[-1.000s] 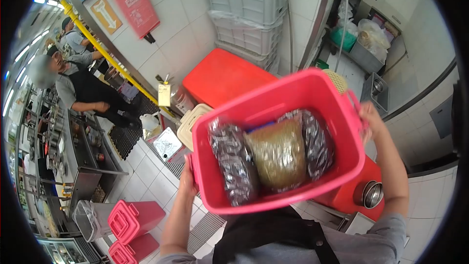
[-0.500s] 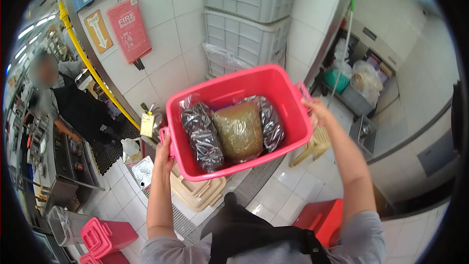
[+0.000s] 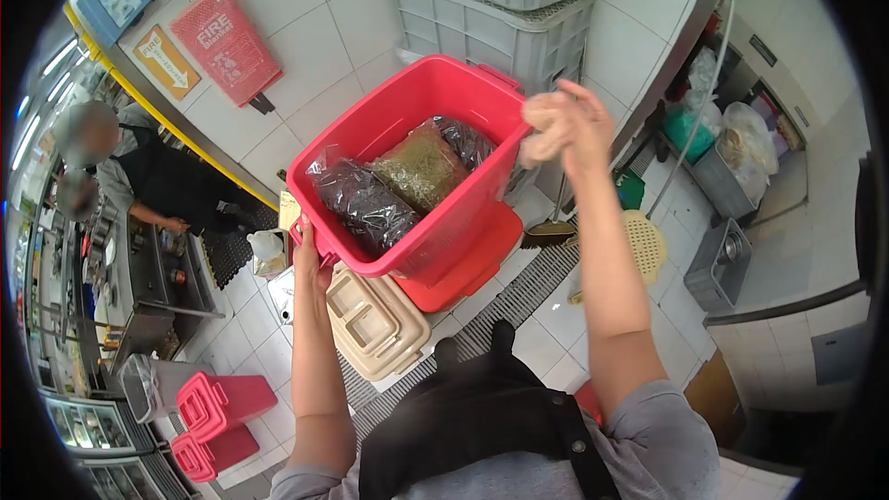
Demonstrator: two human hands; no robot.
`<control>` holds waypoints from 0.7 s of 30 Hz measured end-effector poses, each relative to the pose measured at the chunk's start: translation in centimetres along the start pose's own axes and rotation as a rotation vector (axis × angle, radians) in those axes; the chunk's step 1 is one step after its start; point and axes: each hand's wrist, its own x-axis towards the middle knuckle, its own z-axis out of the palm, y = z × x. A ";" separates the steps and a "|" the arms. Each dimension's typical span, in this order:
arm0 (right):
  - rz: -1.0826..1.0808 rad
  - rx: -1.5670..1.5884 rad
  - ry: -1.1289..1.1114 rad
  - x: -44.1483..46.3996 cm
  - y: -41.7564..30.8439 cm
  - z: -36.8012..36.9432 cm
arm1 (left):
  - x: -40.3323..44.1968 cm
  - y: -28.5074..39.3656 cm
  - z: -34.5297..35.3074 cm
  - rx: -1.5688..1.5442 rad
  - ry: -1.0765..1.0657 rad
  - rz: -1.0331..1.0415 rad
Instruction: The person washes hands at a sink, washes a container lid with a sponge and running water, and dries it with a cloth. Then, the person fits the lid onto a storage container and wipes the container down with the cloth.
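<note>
Holding the pink tub (image 3: 454,236) is the left grip (image 3: 311,264); right grip (image 3: 567,128) beside the tub, closure unclear.

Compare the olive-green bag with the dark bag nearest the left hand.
The olive-green bag is paler; the dark bag looks nearly black. The olive-green bag lies between two others; the dark bag lies at one end. Both are shiny plastic, in the pink tub.

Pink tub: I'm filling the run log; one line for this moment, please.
left hand: grips pink tub; right hand: blurred beside tub, contact unclear; inside: wrapped bundles
</note>
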 end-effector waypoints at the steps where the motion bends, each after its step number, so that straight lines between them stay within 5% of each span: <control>1: -0.222 -0.283 0.016 -0.2 2.1 1.0 | 0.0 -0.2 0.3 -0.008 0.001 0.018; 2: -0.445 -0.571 0.039 -0.4 4.7 1.4 | 0.2 -0.2 0.3 0.002 0.005 0.018; 4: -0.736 -1.220 -0.253 -0.4 10.5 -0.5 | 0.3 -0.5 0.0 -0.033 -0.058 -0.017; 9: -0.617 -0.999 -0.094 -5.4 10.1 3.0 | -0.7 -1.0 0.5 -0.058 0.016 0.048; 10: -0.488 -0.993 -0.143 -7.9 10.4 4.9 | -0.5 -1.3 0.4 -0.058 0.020 0.071; 11: -0.576 -1.022 -0.311 -10.9 9.9 6.9 | -0.4 -1.3 0.5 -0.062 0.007 0.083; 13: -0.481 -0.563 -0.508 -16.9 11.1 10.8 | -0.2 -0.8 0.2 -0.050 -0.040 0.024; 15: -0.847 -0.869 -0.526 -20.5 13.2 12.2 | 0.2 -0.5 0.2 -0.008 -0.091 -0.006; 16: -0.851 -0.865 -0.528 -19.0 13.4 11.6 | -0.2 0.0 0.5 0.018 -0.083 -0.021; 18: -0.866 -0.525 -0.912 -14.1 13.9 9.2 | 0.4 0.3 -0.2 0.069 -0.022 -0.045; 21: -0.844 -0.757 -0.864 -5.4 11.5 2.2 | 0.9 0.3 -0.8 0.095 -0.014 -0.057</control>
